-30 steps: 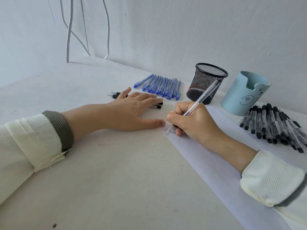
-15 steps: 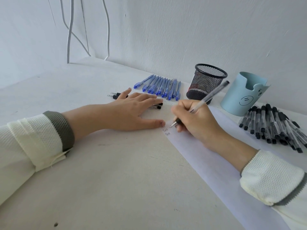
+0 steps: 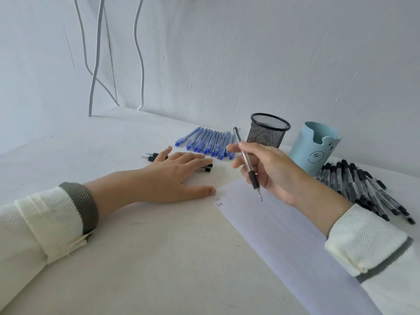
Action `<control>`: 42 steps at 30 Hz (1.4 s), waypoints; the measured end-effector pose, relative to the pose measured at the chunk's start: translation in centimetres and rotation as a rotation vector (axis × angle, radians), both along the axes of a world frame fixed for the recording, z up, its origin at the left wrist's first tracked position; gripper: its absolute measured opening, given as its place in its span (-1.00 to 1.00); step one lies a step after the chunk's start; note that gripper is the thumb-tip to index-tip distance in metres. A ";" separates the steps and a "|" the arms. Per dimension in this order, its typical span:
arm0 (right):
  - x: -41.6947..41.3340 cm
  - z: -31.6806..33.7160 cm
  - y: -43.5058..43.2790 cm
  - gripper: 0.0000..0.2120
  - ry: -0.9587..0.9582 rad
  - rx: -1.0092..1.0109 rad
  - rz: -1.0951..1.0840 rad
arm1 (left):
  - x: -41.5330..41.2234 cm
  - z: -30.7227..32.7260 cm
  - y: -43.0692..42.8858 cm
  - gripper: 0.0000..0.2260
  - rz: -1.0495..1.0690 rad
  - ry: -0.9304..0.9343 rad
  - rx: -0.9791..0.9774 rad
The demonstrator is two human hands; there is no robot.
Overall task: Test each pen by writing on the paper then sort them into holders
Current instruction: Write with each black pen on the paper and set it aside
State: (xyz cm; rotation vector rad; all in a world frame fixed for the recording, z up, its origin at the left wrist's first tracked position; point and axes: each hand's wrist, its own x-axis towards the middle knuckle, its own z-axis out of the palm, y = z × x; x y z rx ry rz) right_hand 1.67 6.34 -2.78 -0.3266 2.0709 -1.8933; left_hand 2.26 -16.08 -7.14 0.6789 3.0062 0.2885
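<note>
The left hand (image 3: 172, 176) is lying flat, fingers spread, thumb touching the paper (image 3: 284, 223) at its corner (barely anchoring it, seemingly). The right hand (image 3: 272, 171) is pinching the pen (image 3: 246, 164) above the sheet, tip down; a loose grip is risking a drop before the mesh holder (image 3: 268, 130).

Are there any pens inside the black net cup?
No, the black mesh holder has no pens sticking up past its rim, and nothing shows through its see-through mesh.
</note>
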 end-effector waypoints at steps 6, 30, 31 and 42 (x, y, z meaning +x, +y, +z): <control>-0.1 1.5 0.8 -0.73 -0.059 -0.038 0.052 | 0.1 0.0 -0.1 -0.24 -0.007 0.011 0.011; 0.2 10.4 13.0 -0.73 0.246 1.190 0.021 | -0.5 -0.4 -0.5 -0.17 -0.031 0.072 0.028; 0.5 10.7 13.3 -0.74 0.229 1.213 0.038 | -0.5 -0.4 -0.4 -0.19 -0.032 0.068 0.030; 0.3 10.7 14.0 -0.79 0.173 1.259 0.136 | 0.1 0.1 0.0 -0.23 -0.021 0.063 0.056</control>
